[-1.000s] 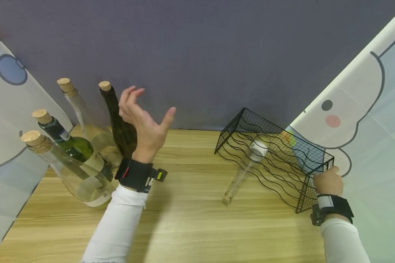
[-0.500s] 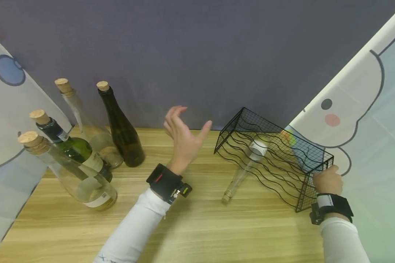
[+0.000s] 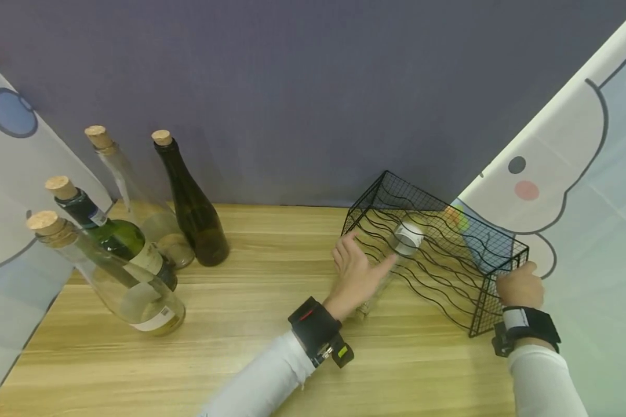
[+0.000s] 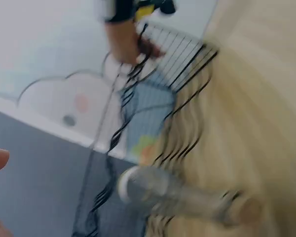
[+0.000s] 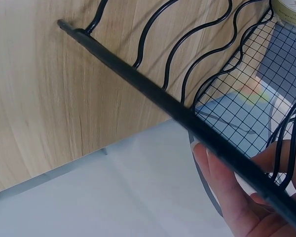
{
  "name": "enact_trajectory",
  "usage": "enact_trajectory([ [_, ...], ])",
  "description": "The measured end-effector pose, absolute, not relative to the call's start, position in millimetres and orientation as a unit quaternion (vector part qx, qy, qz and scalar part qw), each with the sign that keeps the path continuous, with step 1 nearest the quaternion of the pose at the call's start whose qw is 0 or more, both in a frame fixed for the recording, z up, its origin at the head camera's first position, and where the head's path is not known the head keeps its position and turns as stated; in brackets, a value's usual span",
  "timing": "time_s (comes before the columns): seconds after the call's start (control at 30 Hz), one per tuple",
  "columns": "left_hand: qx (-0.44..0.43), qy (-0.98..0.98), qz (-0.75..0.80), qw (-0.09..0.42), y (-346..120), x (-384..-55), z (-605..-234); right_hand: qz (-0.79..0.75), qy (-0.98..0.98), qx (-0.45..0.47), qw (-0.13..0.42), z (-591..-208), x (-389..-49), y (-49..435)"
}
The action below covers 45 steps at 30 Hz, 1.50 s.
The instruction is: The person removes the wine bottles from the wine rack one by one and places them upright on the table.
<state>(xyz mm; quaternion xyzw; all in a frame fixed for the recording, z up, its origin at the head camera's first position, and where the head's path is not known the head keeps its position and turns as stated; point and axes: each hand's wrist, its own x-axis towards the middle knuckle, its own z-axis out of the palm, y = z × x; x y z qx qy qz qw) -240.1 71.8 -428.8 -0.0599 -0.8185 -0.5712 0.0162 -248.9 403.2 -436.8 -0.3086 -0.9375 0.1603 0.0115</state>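
A black wire wine rack (image 3: 413, 190) stands at the right of the table. One clear corked bottle (image 3: 408, 238) lies on its wavy wires, partly hidden by my left hand (image 3: 356, 278). That hand hovers over the bottle, thumb and fingers spread apart, and holds nothing. In the left wrist view the bottle (image 4: 170, 192) is blurred, its cork pointing right. My right hand (image 3: 520, 288) grips the rack's right end. Seen from the right wrist, the fingers of my right hand (image 5: 232, 197) curl around the rack's edge bar (image 5: 177, 111).
Several corked bottles stand upright at the left: a dark bottle (image 3: 197, 217), a green bottle (image 3: 122, 237), a clear bottle (image 3: 159, 226) at the back and another clear bottle (image 3: 130, 295) in front. A grey wall (image 3: 271, 116) borders the wooden table (image 3: 188, 370) behind.
My left hand has moved right, away from the dark bottle, and down over the bottle in the rack. The right hand and the rack have stayed in place.
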Motion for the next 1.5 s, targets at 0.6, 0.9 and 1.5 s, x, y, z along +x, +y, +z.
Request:
enact_trajectory([
  [0.6,-0.057,-0.959,-0.276,0.016,100,-234,-496,0.156,-0.936,-0.316,-0.002,-437,-249,405],
  [0.9,-0.106,-0.941,-0.321,0.012,106,-233,-511,0.153,-0.935,-0.32,0.001,-435,-251,406],
  [1.5,-0.092,-0.944,-0.316,-0.01,107,-232,-527,0.163,-0.935,-0.315,-0.004,-434,-251,404],
])
